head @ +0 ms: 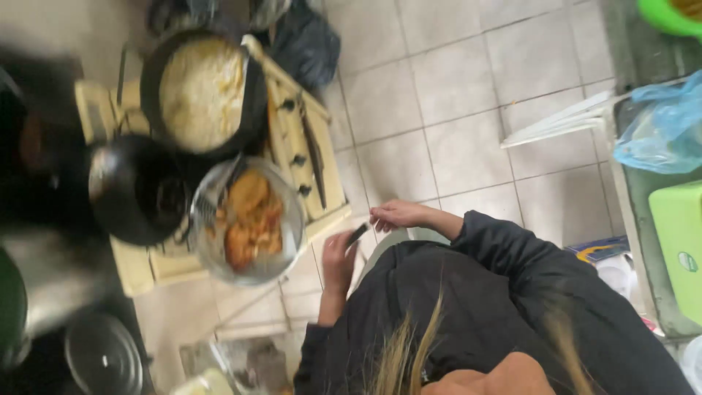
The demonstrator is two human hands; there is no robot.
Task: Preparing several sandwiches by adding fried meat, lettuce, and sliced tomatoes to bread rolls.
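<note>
Hands [340, 263] [395, 214] raised before chest, fingertips pinching small dark object [357, 234] near stove [311, 168]

— What colours sit on the stove?
— The stove [322, 212] is cream. A black pan [252, 110] holds pale yellow-white food, and a clear bowl [247, 221] holds orange-brown fried pieces. Beside them stands a glossy black pot [135, 189].
— And the floor?
— The floor [446, 95] is pale grey square tile with darker grout lines. There is a blue plastic bag [662, 128], a lime-green box [681, 249] and a black sleeve [512, 252].
</note>
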